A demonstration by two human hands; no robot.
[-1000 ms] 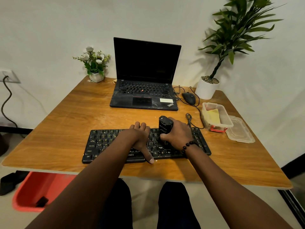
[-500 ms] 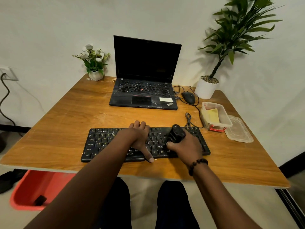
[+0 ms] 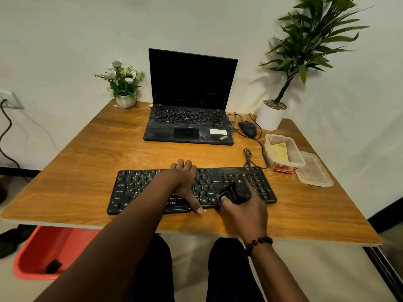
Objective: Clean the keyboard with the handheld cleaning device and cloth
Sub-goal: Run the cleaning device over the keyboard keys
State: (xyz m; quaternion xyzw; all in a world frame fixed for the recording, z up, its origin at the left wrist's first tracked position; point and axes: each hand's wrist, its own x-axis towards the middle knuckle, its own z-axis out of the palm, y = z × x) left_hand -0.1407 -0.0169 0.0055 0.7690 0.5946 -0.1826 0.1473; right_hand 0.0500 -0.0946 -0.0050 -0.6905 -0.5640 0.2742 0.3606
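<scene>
Two plants (image 3: 123,83), laptop (image 3: 189,118), mouse (image 3: 247,128) behind keyboard (image 3: 218,184).

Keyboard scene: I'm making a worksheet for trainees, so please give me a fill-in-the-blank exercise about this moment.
1. The right hand grips the black ____ over the keyboard.
2. The left hand rests flat on the ____.
3. The yellow cloth lies inside a clear ____.
4. The laptop screen is ____.

Missing words: cleaning device; keyboard; container; dark
</scene>
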